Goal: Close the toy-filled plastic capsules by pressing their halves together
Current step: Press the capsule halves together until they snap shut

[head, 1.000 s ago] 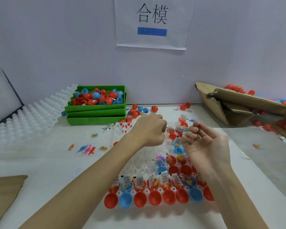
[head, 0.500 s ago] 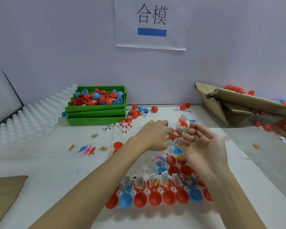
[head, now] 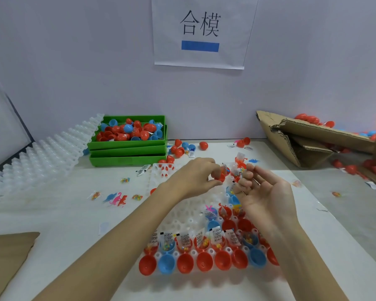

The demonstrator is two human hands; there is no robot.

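the left hand [head: 194, 178] pinches a red capsule [head: 220, 175] at the far end of the white holder tray [head: 182, 216]; the right hand [head: 267, 195] lies palm up just beside it, fingers loosely curled, holding nothing i can make out. a sachet edge caught between the halves would likely stop them snapping shut. a row of open filled capsules [head: 204, 244] sits under both forearms and could get knocked; green bins [head: 128, 148] stand well clear.

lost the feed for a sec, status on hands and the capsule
Left hand pinches a red capsule half over the white tray. Right hand palm up, fingers loosely curled, holds nothing visible. Near row of halves open. Nothing in the way.
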